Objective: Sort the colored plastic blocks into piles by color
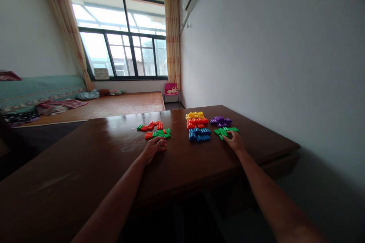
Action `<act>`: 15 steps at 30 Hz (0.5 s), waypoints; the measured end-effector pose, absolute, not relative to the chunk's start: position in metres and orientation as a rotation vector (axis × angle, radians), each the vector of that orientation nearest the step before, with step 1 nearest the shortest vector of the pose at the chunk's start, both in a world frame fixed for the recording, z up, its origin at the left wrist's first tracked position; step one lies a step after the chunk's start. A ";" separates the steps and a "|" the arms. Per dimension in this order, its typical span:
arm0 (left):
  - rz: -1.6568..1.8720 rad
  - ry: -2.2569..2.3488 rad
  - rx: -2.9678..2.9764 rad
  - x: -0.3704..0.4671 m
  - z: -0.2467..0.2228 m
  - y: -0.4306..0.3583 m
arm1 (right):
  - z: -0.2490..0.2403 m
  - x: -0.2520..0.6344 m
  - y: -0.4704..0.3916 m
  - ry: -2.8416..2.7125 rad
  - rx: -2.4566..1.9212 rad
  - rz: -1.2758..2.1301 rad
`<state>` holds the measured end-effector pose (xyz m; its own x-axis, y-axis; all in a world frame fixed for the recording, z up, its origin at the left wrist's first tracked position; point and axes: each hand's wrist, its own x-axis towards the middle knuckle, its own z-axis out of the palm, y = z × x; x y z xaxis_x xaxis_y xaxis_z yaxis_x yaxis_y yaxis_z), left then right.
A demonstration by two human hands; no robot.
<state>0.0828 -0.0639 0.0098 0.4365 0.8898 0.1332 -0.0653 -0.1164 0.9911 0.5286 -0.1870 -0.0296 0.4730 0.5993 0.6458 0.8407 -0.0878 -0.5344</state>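
My left hand rests on the table in front of a mixed group of green and orange-red small plastic pieces. Its fingers are loosely curled, and whatever they may hold is hidden. On the right, my right hand reaches to a pile of green plastic pieces, with thumb and fingers closed around the near edge of it. Beside that pile, blue pieces, orange-red pieces and yellow pieces form stacked rows. Purple pieces lie just behind the green ones.
Everything lies on a dark brown glossy table, whose right edge runs close to a white wall. Beyond it are a low bed with cloths, a pink chair and a curtained window.
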 end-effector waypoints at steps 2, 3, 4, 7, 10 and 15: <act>0.969 0.781 1.461 0.082 0.011 -0.065 | -0.027 0.523 -0.183 -1.296 -1.784 -0.336; 0.970 0.785 1.459 0.082 0.012 -0.066 | -0.026 0.522 -0.183 -1.330 -1.782 -0.334; 0.973 0.789 1.455 0.082 0.012 -0.067 | -0.025 0.521 -0.183 -1.362 -1.781 -0.333; 0.996 0.782 1.447 0.083 0.012 -0.070 | -0.025 0.521 -0.187 -1.419 -1.770 -0.334; 1.067 0.822 1.516 0.081 0.009 -0.068 | -0.026 0.522 -0.191 -1.360 -1.752 -0.388; 1.255 1.266 1.787 0.070 0.004 -0.041 | -0.016 0.507 -0.195 -1.435 -1.626 -0.518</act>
<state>0.0700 -0.0415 0.0045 0.0942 0.9324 0.3489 0.3568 -0.3588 0.8625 0.5075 -0.1949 -0.0156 0.2448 0.5729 0.7822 0.9405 0.0558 -0.3352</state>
